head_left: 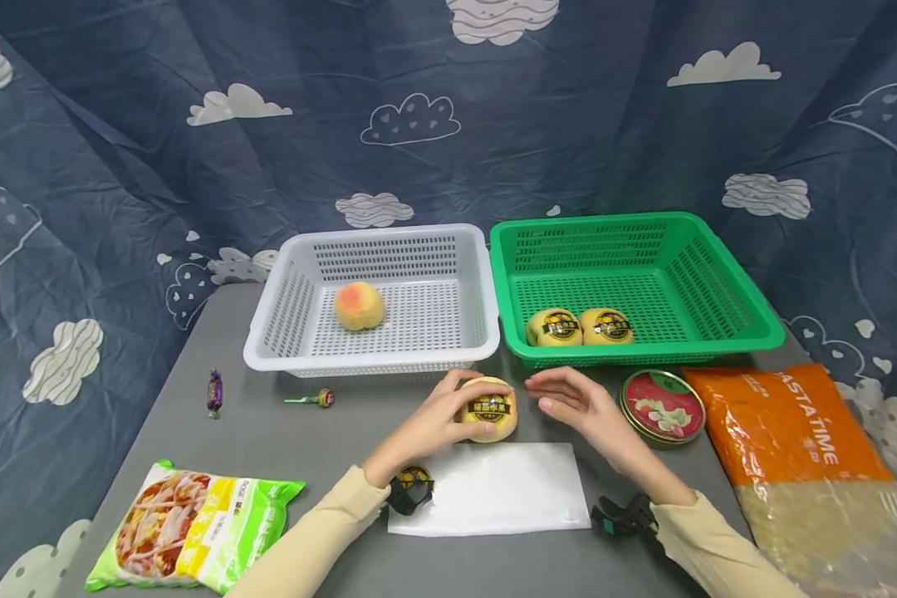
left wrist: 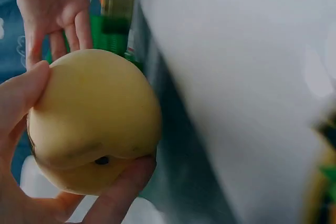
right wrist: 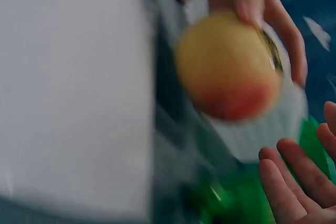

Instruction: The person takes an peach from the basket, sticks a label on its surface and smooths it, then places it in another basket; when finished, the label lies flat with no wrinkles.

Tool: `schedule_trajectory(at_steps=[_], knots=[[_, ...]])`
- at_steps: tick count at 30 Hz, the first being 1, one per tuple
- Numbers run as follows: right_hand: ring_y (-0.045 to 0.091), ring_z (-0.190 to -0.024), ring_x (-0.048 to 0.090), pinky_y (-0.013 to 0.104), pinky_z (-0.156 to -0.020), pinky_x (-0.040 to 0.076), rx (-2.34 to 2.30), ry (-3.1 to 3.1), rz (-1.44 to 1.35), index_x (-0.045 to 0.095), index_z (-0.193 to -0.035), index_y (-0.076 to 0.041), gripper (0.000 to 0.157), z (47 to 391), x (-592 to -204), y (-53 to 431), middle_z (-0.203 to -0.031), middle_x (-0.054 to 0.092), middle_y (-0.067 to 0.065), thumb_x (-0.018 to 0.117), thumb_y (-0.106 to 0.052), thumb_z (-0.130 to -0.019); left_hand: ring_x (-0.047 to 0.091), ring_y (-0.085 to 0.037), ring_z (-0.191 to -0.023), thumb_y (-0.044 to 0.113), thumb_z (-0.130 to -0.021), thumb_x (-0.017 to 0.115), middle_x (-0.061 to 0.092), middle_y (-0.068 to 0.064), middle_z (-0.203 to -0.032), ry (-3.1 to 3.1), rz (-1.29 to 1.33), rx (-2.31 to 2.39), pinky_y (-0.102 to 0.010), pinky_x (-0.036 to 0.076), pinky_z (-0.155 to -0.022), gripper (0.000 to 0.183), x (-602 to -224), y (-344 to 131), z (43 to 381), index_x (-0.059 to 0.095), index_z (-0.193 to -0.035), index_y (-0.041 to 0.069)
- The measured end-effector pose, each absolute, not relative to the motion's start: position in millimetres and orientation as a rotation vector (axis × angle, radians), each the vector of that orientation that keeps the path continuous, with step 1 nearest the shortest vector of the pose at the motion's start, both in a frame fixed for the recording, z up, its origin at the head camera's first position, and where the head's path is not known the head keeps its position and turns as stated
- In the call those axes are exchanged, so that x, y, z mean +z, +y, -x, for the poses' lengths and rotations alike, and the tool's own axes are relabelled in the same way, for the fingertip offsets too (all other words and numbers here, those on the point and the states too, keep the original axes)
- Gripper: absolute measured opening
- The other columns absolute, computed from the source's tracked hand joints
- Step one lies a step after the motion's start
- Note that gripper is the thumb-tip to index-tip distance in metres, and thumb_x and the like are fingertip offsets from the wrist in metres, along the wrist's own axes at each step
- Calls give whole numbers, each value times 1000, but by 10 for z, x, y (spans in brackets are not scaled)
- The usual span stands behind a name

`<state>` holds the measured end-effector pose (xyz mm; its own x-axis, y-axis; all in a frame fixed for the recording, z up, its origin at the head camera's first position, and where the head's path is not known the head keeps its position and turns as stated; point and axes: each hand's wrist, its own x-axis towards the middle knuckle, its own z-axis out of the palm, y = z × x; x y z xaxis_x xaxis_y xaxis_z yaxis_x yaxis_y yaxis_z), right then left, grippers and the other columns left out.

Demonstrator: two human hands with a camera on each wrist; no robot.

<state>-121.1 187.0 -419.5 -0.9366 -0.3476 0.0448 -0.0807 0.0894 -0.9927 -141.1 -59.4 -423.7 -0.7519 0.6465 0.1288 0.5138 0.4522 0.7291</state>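
My left hand point(head_left: 452, 409) grips a yellow peach point(head_left: 502, 425) with a black and gold label, thumb and fingers round its sides. In the right wrist view the same peach point(right wrist: 226, 66) shows a red blush. My right hand point(head_left: 579, 407) is just to its right, fingers spread loosely and nothing in them. Below the peach lies a white sheet point(head_left: 508, 498). Partly hidden by my left wrist, a round black and gold label point(head_left: 416, 475) shows at the sheet's left edge.
A white basket point(head_left: 374, 363) holds one blushed peach point(head_left: 359, 306); a green basket point(head_left: 747, 336) holds two labelled peaches point(head_left: 556, 328). Around them are a red round tin point(head_left: 664, 407), an orange pasta bag point(head_left: 807, 448), a green food packet point(head_left: 202, 523), a lollipop point(head_left: 325, 399) and a purple wrapped candy point(head_left: 214, 393).
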Motion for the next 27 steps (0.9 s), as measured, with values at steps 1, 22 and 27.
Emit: schedule_trajectory(at_steps=[1, 22, 27], knots=[[34, -108, 51, 26, -84, 45, -1972, 2181, 449, 48, -120, 3, 33, 1203, -4165, 1965, -117, 52, 24, 55, -6, -89, 29, -14, -121, 38, -83, 63, 35, -4, -131, 2535, -1043, 1183, -43, 32, -94, 42, -4205, -570, 1404, 53, -123, 34], [15, -89, 63, 24, -76, 48, -2346, 2050, 183, 36, -131, -10, 38, 1262, -4073, 3434, -97, 64, 6, 40, 0, -95, 29, -8, -114, 28, -83, 65, 51, 10, -119, 2619, -940, 1369, -28, 33, -89, 37, -3440, 494, 2576, 58, -119, 26], [17, -87, 63, 26, -75, 49, -2374, 2060, 168, 38, -129, -8, 35, 1294, -4105, 3448, -92, 63, 9, 42, -2, -94, 32, -16, -114, 21, -81, 68, 54, 0, -116, 2649, -621, 1318, -27, 36, -87, 37, -3515, 711, 2889, 61, -117, 22]])
